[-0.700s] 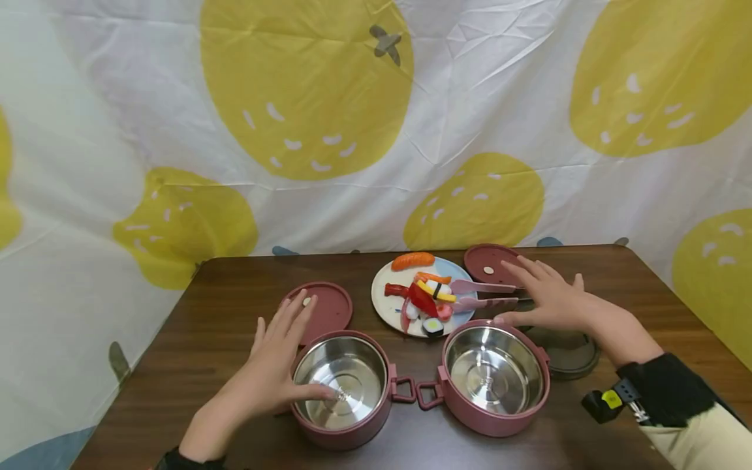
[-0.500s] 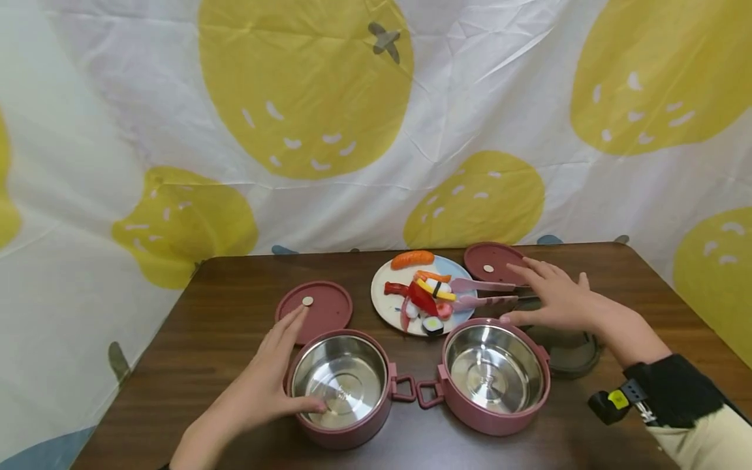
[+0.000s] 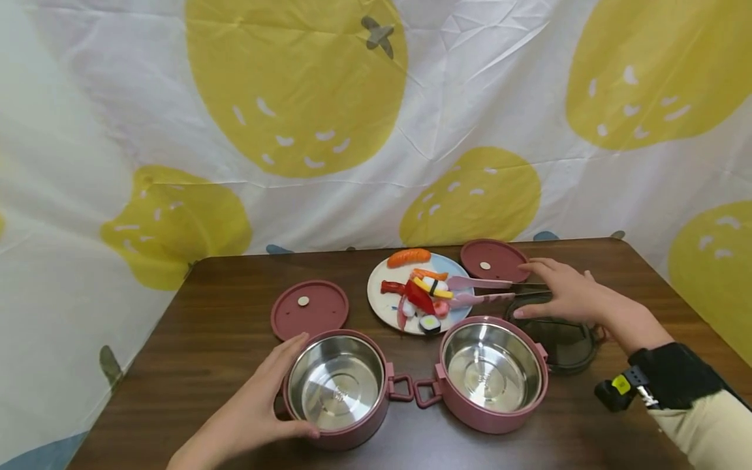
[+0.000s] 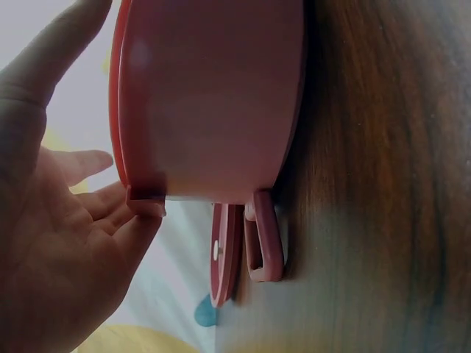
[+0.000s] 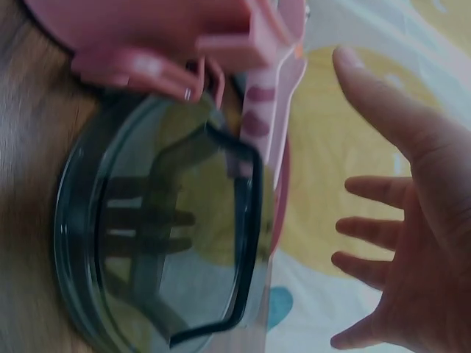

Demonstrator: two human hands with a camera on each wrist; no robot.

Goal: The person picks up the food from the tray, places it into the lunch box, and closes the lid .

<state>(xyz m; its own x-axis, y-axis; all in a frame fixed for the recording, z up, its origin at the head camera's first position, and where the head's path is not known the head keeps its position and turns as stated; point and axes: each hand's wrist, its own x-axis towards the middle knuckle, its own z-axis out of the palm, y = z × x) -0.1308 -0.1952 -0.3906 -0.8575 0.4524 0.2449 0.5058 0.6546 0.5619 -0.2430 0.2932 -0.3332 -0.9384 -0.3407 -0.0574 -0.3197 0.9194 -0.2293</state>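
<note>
Two pink pots with steel linings stand side by side on the table in the head view: a left pot (image 3: 358, 433) and a right pot (image 3: 493, 421), their handles facing. My left hand (image 3: 249, 401) is spread at the left pot's outer side, thumb near the front rim. In the left wrist view, its fingers lie close to the rim and a side lug; firm contact cannot be told. My right hand (image 3: 570, 294) hovers with spread fingers above a dark see-through lid (image 3: 564, 352) with a raised handle (image 5: 246, 257). Nothing is between its fingers.
A plate (image 3: 382, 310) behind the pots bears toy sushi, other toy food and the ends of pink-tipped tongs (image 3: 484, 298). One dark red disc (image 3: 311, 316) lies behind the left pot, another disc (image 3: 499, 261) at the back right. A fruit-print cloth (image 3: 329, 215) hangs behind the table.
My left hand has come down and towards me, from over the left pot to its outer side. My right hand has shifted slightly right, over the dark lid. The pots have stayed put.
</note>
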